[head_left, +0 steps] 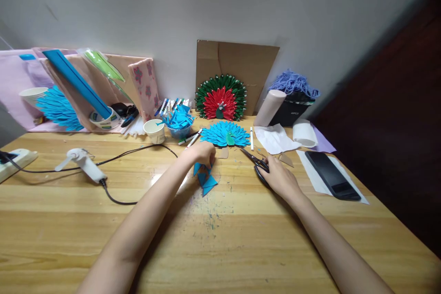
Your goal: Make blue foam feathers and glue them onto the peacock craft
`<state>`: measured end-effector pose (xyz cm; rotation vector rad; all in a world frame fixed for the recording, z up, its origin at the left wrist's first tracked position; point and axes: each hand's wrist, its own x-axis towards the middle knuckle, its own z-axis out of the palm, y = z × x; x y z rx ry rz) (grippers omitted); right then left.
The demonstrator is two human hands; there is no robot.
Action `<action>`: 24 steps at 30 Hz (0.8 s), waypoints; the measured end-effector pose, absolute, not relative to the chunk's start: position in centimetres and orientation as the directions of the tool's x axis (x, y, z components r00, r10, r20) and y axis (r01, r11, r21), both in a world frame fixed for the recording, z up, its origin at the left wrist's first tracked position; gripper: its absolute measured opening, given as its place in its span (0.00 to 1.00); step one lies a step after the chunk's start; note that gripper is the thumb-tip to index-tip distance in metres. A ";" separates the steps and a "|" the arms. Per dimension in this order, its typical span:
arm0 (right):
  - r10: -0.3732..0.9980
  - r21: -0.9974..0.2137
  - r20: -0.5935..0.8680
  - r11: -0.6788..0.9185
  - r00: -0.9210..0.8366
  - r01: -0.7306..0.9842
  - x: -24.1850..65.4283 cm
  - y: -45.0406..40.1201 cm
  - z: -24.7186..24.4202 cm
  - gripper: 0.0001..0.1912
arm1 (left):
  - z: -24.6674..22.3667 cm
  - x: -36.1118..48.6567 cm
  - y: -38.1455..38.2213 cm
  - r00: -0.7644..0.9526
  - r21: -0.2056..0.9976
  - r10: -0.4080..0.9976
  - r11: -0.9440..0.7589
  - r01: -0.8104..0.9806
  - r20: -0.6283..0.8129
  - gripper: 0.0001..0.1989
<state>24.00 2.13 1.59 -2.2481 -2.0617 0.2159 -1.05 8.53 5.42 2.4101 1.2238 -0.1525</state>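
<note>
A wooden table (220, 248) with pale, lengthwise grain spreads beneath both hands, its top scuffed with dark bluish specks just nearer the wearer than the left hand (203, 152). Beyond the hands rises a plain grey wall (165, 9), and a dark reddish-brown surface (389, 115) fills the side well to the right of the right hand (278, 175). A black box (291, 112), beyond the right hand, carries small pale print that seems to read "40PCS"; the lettering on the tape roll (105, 120), far to the left of the left hand, is too small to make out. The left hand points down with bent fingers onto flat blue pieces (207, 186), which lie under and just nearer than its fingertips; whether it pinches any of them cannot be told. Those pieces are sharp-cornered, some triangular, with darker lines along their edges. The right hand is wrapped round the black handles of scissors (257, 161), whose dark, slim blades point away and leftward from it. Just beyond and between the hands sits a blue fan-tailed peacock (223, 134) with a green body; farther back, a red and green peacock (220, 98) leans against a cardboard sheet (237, 62).
</note>
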 end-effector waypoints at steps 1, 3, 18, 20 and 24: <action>0.995 -0.158 -0.047 -0.090 0.083 0.983 24.0 2.1 1.6 0.15 | 5.3 -1.2 8.7 0.621 0.358 0.732 -0.520 0.776 -0.282 0.06; 0.996 -0.156 -0.045 -0.086 0.080 0.984 24.1 2.0 1.7 0.15 | 5.2 -1.5 9.1 0.648 0.439 0.720 -0.513 0.737 -0.247 0.05; 0.999 -0.122 -0.027 -0.046 0.043 0.992 24.9 1.9 1.9 0.12 | 2.3 3.8 7.2 0.399 0.670 0.810 -0.583 0.460 0.430 0.09; 0.998 -0.180 0.054 -0.029 0.039 0.983 24.5 1.9 2.2 0.11 | 1.7 4.1 6.3 0.413 0.666 0.767 -0.637 0.390 0.491 0.10; 0.984 -0.621 0.171 0.143 -0.045 0.771 22.8 1.7 2.6 0.10 | 0.6 4.1 4.8 0.417 0.704 0.750 -0.647 0.294 0.514 0.09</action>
